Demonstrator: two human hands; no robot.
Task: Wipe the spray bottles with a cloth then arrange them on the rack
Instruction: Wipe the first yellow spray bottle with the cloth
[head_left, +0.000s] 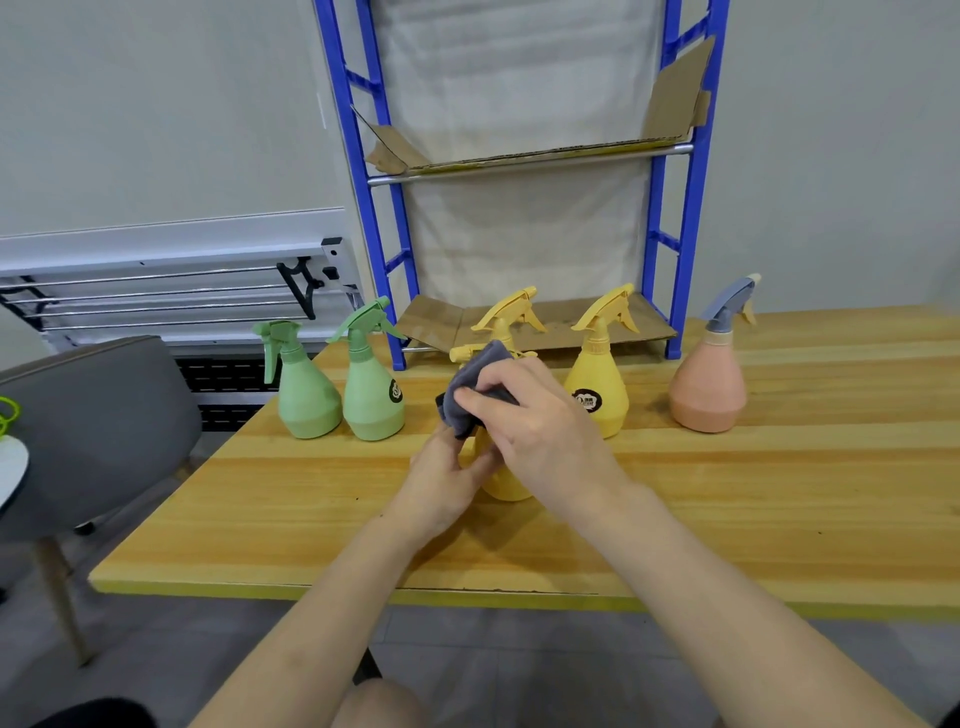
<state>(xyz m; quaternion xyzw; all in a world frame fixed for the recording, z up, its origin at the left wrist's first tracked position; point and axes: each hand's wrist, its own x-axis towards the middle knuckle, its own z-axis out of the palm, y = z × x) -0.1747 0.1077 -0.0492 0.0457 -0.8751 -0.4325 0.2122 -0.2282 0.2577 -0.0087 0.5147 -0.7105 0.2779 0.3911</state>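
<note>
My left hand (441, 480) grips the body of a yellow spray bottle (506, 486) held over the wooden table (311, 519). My right hand (535, 426) holds a grey cloth (475, 384) pressed against the bottle's upper part, hiding most of it. Behind stand two green bottles (306, 395) (371, 395), two more yellow bottles (511, 317) (597, 389) and a pink bottle with a grey-blue trigger (709, 384). The blue rack (395, 291) stands at the table's back, its shelves lined with cardboard and bare of bottles.
A grey chair (98, 431) stands left of the table. A white metal rail frame (171, 291) leans along the wall behind the green bottles. The table's front edge (363, 590) runs close to my forearms.
</note>
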